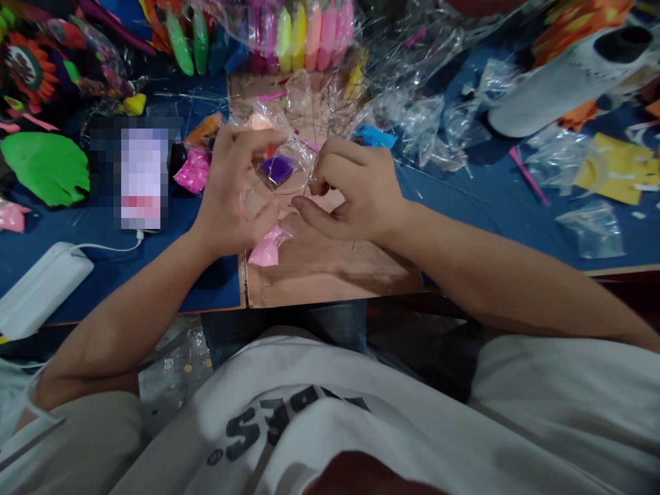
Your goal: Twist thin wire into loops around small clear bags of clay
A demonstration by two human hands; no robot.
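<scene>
My left hand [232, 189] and right hand [358, 185] are positioned apart over the wooden board [330, 271], with the purple piece [278, 169] located in the gap between them, nearer the left. Clear film [303, 152] extends around and beside the purple piece toward my right fingertips. Left hand: fingers curved inward beside the purple piece; I cannot tell whether they grip it or the film. Right hand: fingers curled, thumb extended below them with a visible gap at its base; the tips meet the edge of the film, and I cannot tell whether they are closed on it. A pink packet [265, 250] lies on the board just below my left hand, and a magenta packet [192, 170] lies to the left of that hand. A blue piece [375, 136] is placed just beyond my right hand. The board rests on the blue table [438, 192]. Left side of the table: a phone [140, 179], its screen obscured, connected by a white cable [106, 247] to a white power bank [44, 289]; a green piece [46, 168] lies farther left. Far edge: a row of coloured packs [313, 34]. Right side: a white cylinder [557, 89], tilted, and a yellow sheet [619, 168].
</scene>
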